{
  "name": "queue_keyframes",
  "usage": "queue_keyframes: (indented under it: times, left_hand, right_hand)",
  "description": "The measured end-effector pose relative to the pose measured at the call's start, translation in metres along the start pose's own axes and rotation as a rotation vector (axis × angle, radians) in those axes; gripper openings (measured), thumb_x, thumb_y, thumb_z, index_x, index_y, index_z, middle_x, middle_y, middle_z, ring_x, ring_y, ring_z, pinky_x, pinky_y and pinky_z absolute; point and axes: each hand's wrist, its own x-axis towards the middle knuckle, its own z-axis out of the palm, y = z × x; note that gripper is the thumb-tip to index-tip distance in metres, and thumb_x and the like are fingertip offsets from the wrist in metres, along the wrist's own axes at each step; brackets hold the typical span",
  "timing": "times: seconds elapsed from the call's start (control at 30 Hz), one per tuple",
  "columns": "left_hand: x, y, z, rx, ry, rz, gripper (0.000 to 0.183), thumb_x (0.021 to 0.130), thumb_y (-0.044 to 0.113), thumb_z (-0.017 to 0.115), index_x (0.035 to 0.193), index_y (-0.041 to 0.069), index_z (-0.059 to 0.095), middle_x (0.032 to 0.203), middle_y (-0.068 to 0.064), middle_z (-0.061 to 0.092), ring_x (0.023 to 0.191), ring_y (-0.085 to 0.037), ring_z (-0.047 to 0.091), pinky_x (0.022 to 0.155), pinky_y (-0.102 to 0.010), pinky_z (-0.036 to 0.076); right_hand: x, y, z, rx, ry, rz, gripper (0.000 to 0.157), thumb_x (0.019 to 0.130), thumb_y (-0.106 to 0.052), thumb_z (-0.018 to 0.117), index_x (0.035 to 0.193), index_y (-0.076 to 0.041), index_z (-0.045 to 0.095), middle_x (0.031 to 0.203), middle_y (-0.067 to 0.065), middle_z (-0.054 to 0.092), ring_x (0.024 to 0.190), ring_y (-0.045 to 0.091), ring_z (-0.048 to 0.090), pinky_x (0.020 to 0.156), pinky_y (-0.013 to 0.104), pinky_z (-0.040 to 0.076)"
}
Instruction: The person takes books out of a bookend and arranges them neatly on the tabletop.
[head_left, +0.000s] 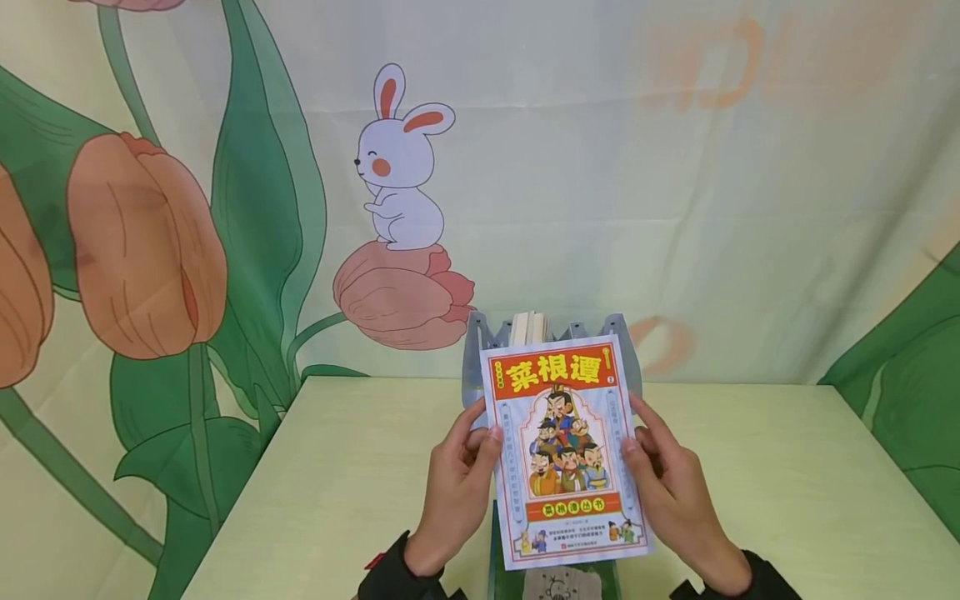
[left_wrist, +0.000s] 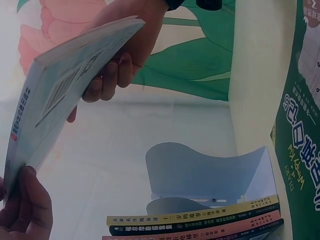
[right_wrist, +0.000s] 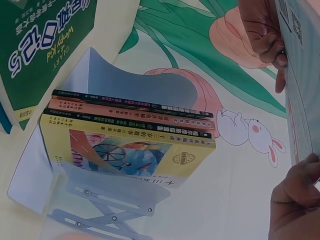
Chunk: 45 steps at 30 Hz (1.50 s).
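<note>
Both hands hold up a white-and-red paperback book with cartoon figures on its front cover. My left hand grips its left edge, thumb on the cover and fingers curled at the back. The right hand pinches the opposite edge in a similar way. From below, the left wrist view shows the barcode side and white spine of this book. Behind it, a grey bookend stand holds several upright books, partly hidden in the head view.
A green-covered book lies on the table near my body, mostly beneath the held book in the head view. The pale table reaches back to a printed curtain with tulips and a rabbit.
</note>
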Motion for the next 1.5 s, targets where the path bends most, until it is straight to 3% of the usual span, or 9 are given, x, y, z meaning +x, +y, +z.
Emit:
queue_keyframes:
  times: [0.57, 0.77, 1.07, 1.27, 1.5]
  left_hand:
    - [0.0, -0.01, -0.004, 0.07, -0.011, -0.026, 0.044, 0.102, 0.02, 0.053, 0.145, 0.01, 0.045, 0.1, -0.012, 0.075, 0.075, -0.012, 0.069, 0.066, -0.023, 0.054]
    - [-0.002, -0.013, -0.005, 0.101, -0.047, -0.025, 0.045, 0.104, 0.024, 0.05, 0.146, 0.01, 0.043, 0.105, -0.013, 0.074, 0.082, -0.014, 0.07, 0.07, -0.023, 0.055]
    - [-0.007, -0.017, -0.007, 0.117, -0.098, -0.036, 0.051, 0.104, 0.029, 0.049, 0.15, 0.012, 0.037, 0.106, -0.013, 0.074, 0.084, -0.014, 0.07, 0.07, -0.022, 0.055]
    - [-0.012, -0.02, -0.008, 0.11, -0.119, -0.049, 0.055, 0.104, 0.027, 0.05, 0.155, 0.023, 0.029, 0.106, -0.012, 0.074, 0.083, -0.012, 0.07, 0.07, -0.023, 0.055]
    - [-0.02, -0.029, -0.011, 0.132, -0.15, -0.105, 0.057, 0.104, 0.031, 0.049, 0.155, 0.02, 0.027, 0.11, -0.012, 0.074, 0.085, -0.009, 0.07, 0.072, -0.022, 0.054]
  right_hand:
    - [-0.011, 0.001, -0.005, -0.035, -0.103, 0.081, 0.056, 0.102, -0.004, 0.047, 0.155, -0.016, 0.031, 0.096, 0.012, 0.074, 0.071, 0.005, 0.068, 0.056, 0.027, 0.055]
    - [-0.017, 0.002, -0.004, -0.021, -0.132, 0.116, 0.056, 0.103, -0.007, 0.046, 0.155, -0.015, 0.028, 0.099, 0.012, 0.073, 0.073, 0.005, 0.068, 0.058, 0.028, 0.056]
    - [-0.026, 0.006, -0.004, -0.02, -0.155, 0.164, 0.056, 0.104, -0.011, 0.046, 0.155, -0.024, 0.028, 0.098, 0.009, 0.074, 0.073, 0.007, 0.069, 0.059, 0.03, 0.057]
    - [-0.032, 0.005, -0.005, -0.022, -0.187, 0.256, 0.055, 0.105, -0.017, 0.046, 0.156, -0.023, 0.026, 0.094, 0.004, 0.072, 0.072, 0.008, 0.068, 0.061, 0.028, 0.057]
    - [-0.038, 0.005, -0.004, -0.013, -0.236, 0.394, 0.058, 0.104, -0.023, 0.049, 0.156, -0.02, 0.024, 0.097, 0.003, 0.073, 0.075, 0.009, 0.067, 0.066, 0.025, 0.056]
